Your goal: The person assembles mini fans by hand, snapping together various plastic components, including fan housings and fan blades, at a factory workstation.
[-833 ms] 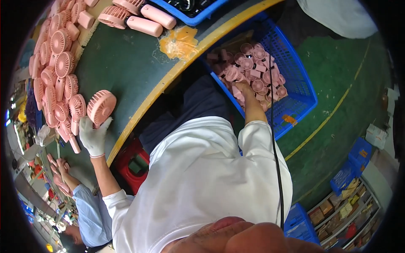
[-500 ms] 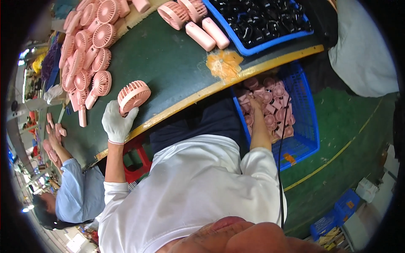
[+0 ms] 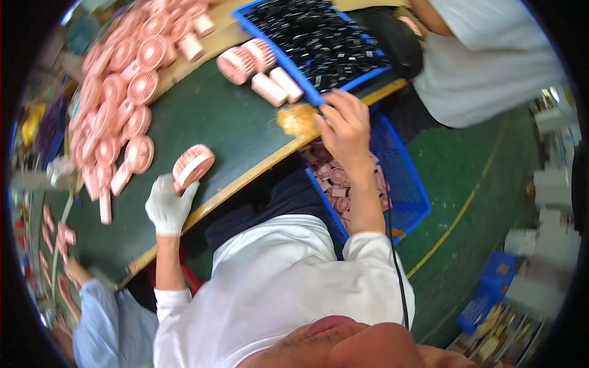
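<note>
Tho rnd, ribbed plas. fan (image 3: 194, 165)

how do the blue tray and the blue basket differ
The blue tray holds black parts; the blue basket holds pink parts. The blue tray sits on the table, while the blue basket stands lower, by the table's edge. The blue tray's parts spread across it; the blue basket shows bare wall at picture right. Both are blue and open-topped.

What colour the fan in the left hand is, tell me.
The fan in the left hand is pink; it shows best in the head view.
</note>
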Demonstrator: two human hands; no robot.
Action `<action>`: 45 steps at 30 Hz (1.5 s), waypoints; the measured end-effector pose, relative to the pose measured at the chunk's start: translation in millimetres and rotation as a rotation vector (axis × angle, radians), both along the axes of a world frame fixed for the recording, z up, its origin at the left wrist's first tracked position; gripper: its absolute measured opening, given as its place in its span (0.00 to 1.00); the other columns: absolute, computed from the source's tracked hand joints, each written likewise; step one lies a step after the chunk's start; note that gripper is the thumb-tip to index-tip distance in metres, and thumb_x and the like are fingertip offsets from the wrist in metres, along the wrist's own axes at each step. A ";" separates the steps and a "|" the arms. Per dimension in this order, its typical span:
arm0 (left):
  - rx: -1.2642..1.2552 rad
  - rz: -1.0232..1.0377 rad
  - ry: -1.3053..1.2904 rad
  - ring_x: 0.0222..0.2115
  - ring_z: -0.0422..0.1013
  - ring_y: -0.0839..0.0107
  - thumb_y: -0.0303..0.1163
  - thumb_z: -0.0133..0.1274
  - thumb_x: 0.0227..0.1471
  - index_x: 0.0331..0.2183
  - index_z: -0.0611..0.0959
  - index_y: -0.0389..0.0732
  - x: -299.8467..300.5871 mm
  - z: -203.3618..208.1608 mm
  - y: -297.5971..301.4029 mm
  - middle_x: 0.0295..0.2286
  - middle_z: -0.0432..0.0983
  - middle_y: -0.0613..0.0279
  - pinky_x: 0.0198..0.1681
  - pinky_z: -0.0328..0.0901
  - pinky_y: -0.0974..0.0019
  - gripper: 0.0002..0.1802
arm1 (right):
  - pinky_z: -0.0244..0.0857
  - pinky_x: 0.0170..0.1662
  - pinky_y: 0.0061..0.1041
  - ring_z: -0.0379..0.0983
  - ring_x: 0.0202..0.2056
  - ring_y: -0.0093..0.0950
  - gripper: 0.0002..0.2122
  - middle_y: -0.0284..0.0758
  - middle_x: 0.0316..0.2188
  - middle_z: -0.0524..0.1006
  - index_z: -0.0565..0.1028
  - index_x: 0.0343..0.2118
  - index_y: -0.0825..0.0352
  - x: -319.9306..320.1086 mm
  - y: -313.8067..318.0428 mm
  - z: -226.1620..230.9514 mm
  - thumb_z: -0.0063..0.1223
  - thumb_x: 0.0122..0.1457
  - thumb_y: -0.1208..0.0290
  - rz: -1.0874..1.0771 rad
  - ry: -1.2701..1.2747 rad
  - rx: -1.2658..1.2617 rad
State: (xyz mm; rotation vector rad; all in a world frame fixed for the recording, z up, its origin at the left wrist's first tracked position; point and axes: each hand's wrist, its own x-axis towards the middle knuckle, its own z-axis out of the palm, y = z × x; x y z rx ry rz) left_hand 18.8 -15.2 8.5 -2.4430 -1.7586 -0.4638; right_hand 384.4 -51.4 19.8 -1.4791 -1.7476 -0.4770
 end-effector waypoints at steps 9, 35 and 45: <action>-0.008 -0.042 -0.067 0.28 0.71 0.58 0.43 0.60 0.43 0.27 0.75 0.41 -5.8 -4.0 -10.8 0.25 0.71 0.59 0.29 0.66 0.58 0.17 | 0.59 0.37 0.34 0.71 0.34 0.34 0.09 0.34 0.24 0.78 0.79 0.22 0.62 13.9 59.2 7.8 0.52 0.51 0.64 -0.157 -0.413 -0.448; -0.013 -0.018 -0.003 0.28 0.70 0.54 0.47 0.55 0.48 0.25 0.73 0.39 -3.6 -7.8 -10.0 0.25 0.71 0.55 0.29 0.65 0.55 0.20 | 0.68 0.36 0.41 0.75 0.30 0.44 0.06 0.47 0.22 0.77 0.77 0.21 0.69 15.4 94.3 2.4 0.52 0.42 0.73 -0.081 0.205 -0.474; 0.013 -0.079 0.002 0.27 0.70 0.54 0.46 0.55 0.48 0.25 0.73 0.39 -10.6 -12.8 -8.1 0.25 0.71 0.55 0.29 0.64 0.55 0.19 | 0.66 0.47 0.35 0.73 0.41 0.45 0.16 0.51 0.37 0.76 0.76 0.38 0.74 12.3 92.5 -4.6 0.53 0.46 0.71 0.024 0.781 -0.075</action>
